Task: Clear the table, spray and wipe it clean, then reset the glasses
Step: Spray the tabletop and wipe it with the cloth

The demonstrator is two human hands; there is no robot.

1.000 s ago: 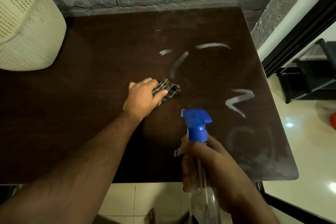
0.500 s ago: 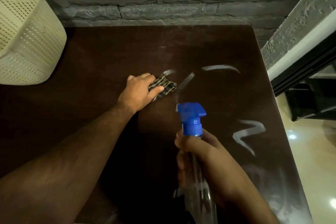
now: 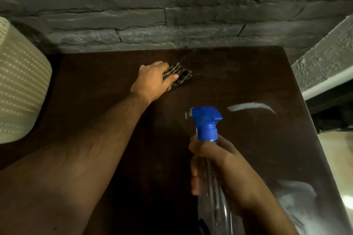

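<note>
My left hand grips a bunched checked cloth and presses it on the dark brown table near the far edge. My right hand is wrapped round the neck of a clear spray bottle with a blue trigger head, held upright over the table's near right part. White wet streaks shine on the table to the right of the bottle. No glasses are in view.
A cream perforated basket stands at the table's left side. A grey stone wall runs along the far edge. The table's right edge drops to a pale tiled floor beside a dark door frame.
My left hand has pushed the cloth away from me toward the wall, wiping off the middle streaks. The view has moved forward over the table; the bottle stays gripped in my right hand.
</note>
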